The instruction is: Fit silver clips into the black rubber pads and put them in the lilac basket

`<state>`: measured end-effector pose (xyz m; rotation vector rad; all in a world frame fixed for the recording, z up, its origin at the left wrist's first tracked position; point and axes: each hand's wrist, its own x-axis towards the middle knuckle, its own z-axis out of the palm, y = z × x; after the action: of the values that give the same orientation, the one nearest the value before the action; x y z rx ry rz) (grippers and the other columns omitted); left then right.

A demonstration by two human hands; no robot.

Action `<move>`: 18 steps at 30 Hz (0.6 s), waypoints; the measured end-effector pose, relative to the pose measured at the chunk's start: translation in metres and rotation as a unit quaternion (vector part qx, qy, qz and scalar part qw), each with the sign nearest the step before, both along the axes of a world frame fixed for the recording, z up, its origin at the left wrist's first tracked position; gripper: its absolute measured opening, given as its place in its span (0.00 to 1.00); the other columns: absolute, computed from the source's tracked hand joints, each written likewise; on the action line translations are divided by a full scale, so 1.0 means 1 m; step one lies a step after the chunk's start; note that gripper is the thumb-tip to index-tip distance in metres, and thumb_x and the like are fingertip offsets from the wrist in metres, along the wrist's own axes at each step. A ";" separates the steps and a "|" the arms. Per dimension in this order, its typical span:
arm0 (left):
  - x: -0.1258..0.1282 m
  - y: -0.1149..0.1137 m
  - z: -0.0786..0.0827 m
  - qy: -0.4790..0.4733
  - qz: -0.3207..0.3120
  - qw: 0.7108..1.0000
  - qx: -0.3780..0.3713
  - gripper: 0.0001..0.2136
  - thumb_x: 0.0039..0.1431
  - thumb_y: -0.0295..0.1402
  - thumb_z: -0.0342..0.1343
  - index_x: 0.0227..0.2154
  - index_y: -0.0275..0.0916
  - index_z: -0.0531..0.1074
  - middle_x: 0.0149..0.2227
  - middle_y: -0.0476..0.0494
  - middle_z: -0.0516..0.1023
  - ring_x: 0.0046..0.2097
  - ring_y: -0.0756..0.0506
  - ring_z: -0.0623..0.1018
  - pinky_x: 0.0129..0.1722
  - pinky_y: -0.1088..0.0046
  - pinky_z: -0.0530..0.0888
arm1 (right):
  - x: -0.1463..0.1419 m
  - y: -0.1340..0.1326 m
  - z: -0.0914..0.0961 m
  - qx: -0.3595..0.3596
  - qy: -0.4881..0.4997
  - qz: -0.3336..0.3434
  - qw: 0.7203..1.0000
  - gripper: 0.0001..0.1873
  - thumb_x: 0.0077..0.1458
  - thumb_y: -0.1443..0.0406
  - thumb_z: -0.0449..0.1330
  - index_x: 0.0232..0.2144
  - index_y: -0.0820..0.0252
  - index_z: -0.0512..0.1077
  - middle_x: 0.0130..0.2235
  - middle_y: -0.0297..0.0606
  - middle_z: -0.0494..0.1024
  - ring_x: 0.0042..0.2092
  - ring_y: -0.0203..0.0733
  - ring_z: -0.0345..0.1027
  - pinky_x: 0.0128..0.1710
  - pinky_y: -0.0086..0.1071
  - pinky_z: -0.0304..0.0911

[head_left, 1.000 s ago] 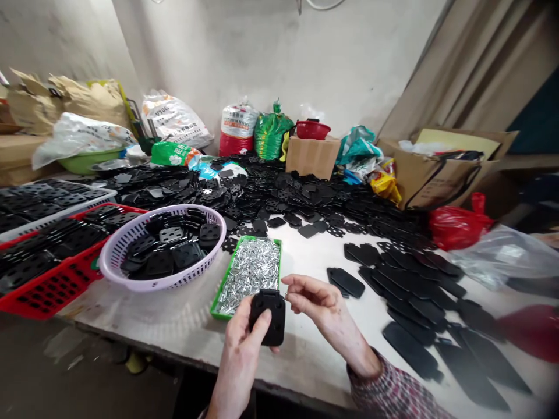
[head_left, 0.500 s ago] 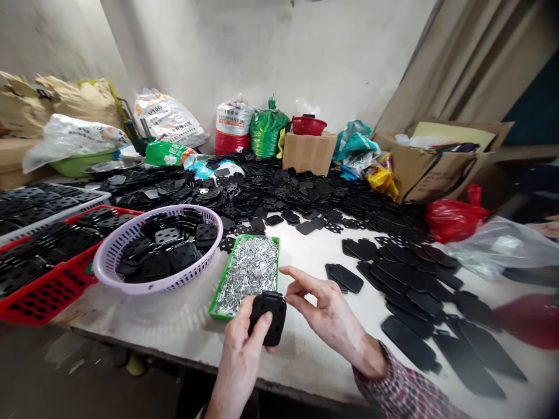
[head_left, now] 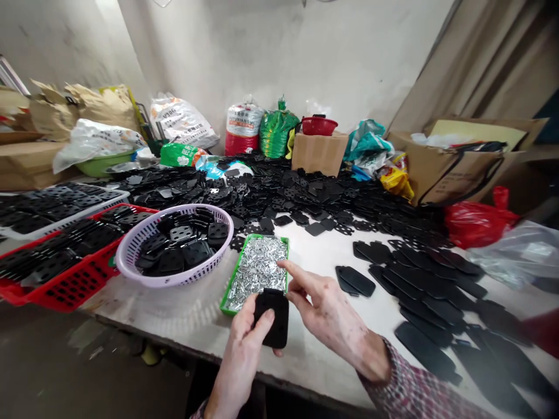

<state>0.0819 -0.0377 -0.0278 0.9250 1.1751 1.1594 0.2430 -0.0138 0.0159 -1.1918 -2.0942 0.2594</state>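
Observation:
My left hand [head_left: 244,343] grips a flat black plastic part [head_left: 273,317] upright near the table's front edge, thumb across its face. My right hand [head_left: 325,311] is just right of the part, index finger stretched out toward the green tray [head_left: 230,291] filled with small silver metal pins; nothing shows in its fingers. The other fingers are loosely curled.
A lilac basket [head_left: 131,253] of black parts sits left of the tray, beside a red crate [head_left: 65,288] and a white crate [head_left: 105,201]. Long black pieces [head_left: 419,285] lie at the right. A heap of black parts [head_left: 297,195], bags and cardboard boxes [head_left: 318,152] fill the back.
My right hand has moved from the black part's top edge and now stretches its index finger toward the pin tray. The left hand has turned the part slightly. The camera shifted a little.

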 end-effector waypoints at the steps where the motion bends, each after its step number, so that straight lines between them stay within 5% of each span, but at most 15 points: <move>1: 0.000 0.000 -0.001 -0.001 0.010 1.000 0.000 0.21 0.56 0.44 0.60 0.51 0.41 0.72 0.48 0.39 0.76 0.41 0.40 0.77 0.24 0.73 0.76 | -0.002 0.001 -0.001 0.005 -0.004 -0.002 1.000 0.28 0.59 0.75 0.48 0.61 0.61 0.62 0.32 0.39 0.73 0.30 0.43 0.68 0.31 0.33 0.66; 4: 0.001 0.002 -0.002 0.004 0.019 1.000 0.003 0.22 0.56 0.43 0.60 0.51 0.41 0.71 0.50 0.38 0.75 0.43 0.40 0.77 0.24 0.75 0.75 | -0.006 0.003 -0.004 0.036 -0.022 0.007 0.999 0.27 0.58 0.76 0.48 0.60 0.64 0.63 0.32 0.42 0.73 0.32 0.46 0.67 0.32 0.36 0.67; 9: -0.001 0.001 0.003 -0.053 -0.029 0.998 0.008 0.20 0.59 0.43 0.57 0.52 0.42 0.70 0.47 0.39 0.76 0.40 0.40 0.77 0.24 0.72 0.75 | -0.009 0.004 -0.002 -0.013 0.104 0.018 0.994 0.25 0.62 0.72 0.50 0.61 0.57 0.61 0.33 0.37 0.74 0.33 0.41 0.69 0.36 0.34 0.68; 13: -0.015 0.007 0.000 0.055 0.097 0.993 0.038 0.20 0.51 0.41 0.64 0.47 0.41 0.74 0.48 0.39 0.77 0.47 0.38 0.76 0.30 0.73 0.76 | -0.002 0.001 -0.009 -0.026 0.091 0.021 0.995 0.23 0.64 0.70 0.49 0.60 0.58 0.63 0.33 0.38 0.75 0.33 0.42 0.69 0.35 0.34 0.68; 18: -0.038 0.015 -0.005 -0.069 0.108 0.991 0.041 0.18 0.50 0.42 0.65 0.42 0.39 0.76 0.37 0.45 0.78 0.29 0.46 0.74 0.21 0.73 0.72 | 0.035 0.004 -0.038 -0.087 0.018 -0.064 0.994 0.16 0.62 0.70 0.51 0.49 0.60 0.73 0.35 0.38 0.78 0.31 0.41 0.70 0.34 0.32 0.67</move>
<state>0.0440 -0.0222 -0.0327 0.7795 1.1425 1.4334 0.2778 -0.0098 -0.0218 -1.4086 -1.9869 0.4065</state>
